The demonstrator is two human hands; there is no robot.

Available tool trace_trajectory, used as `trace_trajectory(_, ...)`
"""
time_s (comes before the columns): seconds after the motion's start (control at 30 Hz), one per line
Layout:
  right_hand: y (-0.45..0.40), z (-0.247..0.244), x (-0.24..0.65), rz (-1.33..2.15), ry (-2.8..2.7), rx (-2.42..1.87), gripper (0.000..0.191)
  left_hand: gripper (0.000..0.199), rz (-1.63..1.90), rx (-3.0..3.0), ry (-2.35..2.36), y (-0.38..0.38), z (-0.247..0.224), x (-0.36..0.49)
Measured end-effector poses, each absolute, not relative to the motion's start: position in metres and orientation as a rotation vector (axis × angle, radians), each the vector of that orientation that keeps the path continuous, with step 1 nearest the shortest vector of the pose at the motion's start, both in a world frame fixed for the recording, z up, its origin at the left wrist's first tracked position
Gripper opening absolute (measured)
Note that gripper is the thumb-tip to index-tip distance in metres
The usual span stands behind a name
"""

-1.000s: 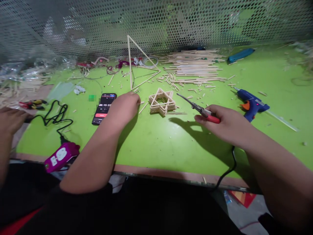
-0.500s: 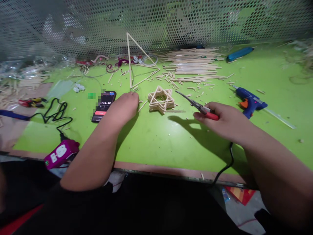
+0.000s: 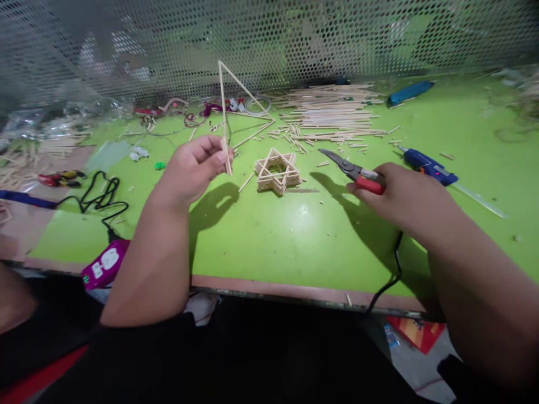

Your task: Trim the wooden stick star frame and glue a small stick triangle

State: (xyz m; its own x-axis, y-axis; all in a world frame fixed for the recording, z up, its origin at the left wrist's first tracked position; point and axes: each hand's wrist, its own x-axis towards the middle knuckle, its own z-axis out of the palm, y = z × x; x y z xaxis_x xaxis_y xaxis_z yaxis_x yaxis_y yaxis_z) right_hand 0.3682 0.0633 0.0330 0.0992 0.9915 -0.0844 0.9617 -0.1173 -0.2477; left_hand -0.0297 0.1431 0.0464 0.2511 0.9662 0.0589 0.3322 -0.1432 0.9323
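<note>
Wooden stick (image 3: pixel 229 167), newly in view, pinched by left fingers (image 3: pixel 215 161)

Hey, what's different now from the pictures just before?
The left hand has lifted, shifted left and turned; it now pinches a thin wooden stick, though its fingers were too hidden before to tell when it took hold. The phone is out of sight now. The right hand moved a little right, keeping its red-handled shears. The wooden star and glue gun stayed put.
</note>
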Motion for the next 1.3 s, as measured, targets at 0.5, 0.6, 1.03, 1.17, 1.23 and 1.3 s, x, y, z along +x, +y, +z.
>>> trace_trajectory(0.5,0.047,0.040,0.335,0.738,-1.807,-1.584,0.028,0.031,0.880,1.286,0.889,0.089,0.015,0.061)
trace_trajectory(0.6,0.044,0.033,0.319,0.989,-1.711,-1.442,0.037,0.029,0.830,1.363,0.901,0.082,0.003,0.072)
trace_trajectory(1.03,0.046,0.009,0.305,0.896,-1.776,-1.304,0.017,0.016,0.890,1.615,0.948,0.074,-0.017,0.083)
trace_trajectory(1.17,0.047,0.006,0.306,0.907,-1.808,-1.266,0.014,0.017,0.873,1.641,0.984,0.074,-0.019,0.081)
trace_trajectory(1.23,0.047,0.005,0.306,0.921,-1.809,-1.269,0.014,0.015,0.855,1.661,1.002,0.073,-0.019,0.080)
trace_trajectory(1.3,0.047,0.004,0.306,0.937,-1.806,-1.264,0.012,0.013,0.848,1.704,1.009,0.073,-0.018,0.080)
